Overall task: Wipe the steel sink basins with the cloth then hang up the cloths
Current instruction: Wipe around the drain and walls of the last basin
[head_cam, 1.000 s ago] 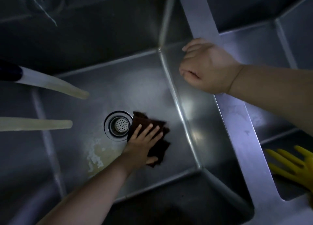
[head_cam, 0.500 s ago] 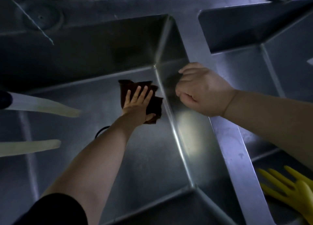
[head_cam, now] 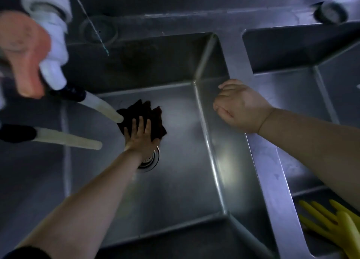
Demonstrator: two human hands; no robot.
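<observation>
A dark brown cloth (head_cam: 143, 112) lies flat on the bottom of the left steel basin (head_cam: 185, 161), just beyond the drain (head_cam: 151, 160). My left hand (head_cam: 141, 138) presses on the cloth with straight, spread fingers and partly covers the drain. My right hand (head_cam: 239, 106) rests on the steel divider (head_cam: 272, 171) between the two basins, its fingers curled over the divider's edge into the left basin. The right basin (head_cam: 311, 91) lies beyond the divider.
Two pale hose ends (head_cam: 103, 107) (head_cam: 68, 139) with black collars reach over the left basin from the left. A blurred pink and white tap fitting (head_cam: 37, 50) hangs at top left. Yellow rubber gloves (head_cam: 335, 225) lie in the right basin's near corner.
My left hand slid the cloth from beside the drain up to the basin's far right corner, then back left to the spot just beyond the drain. My right hand stayed on the divider.
</observation>
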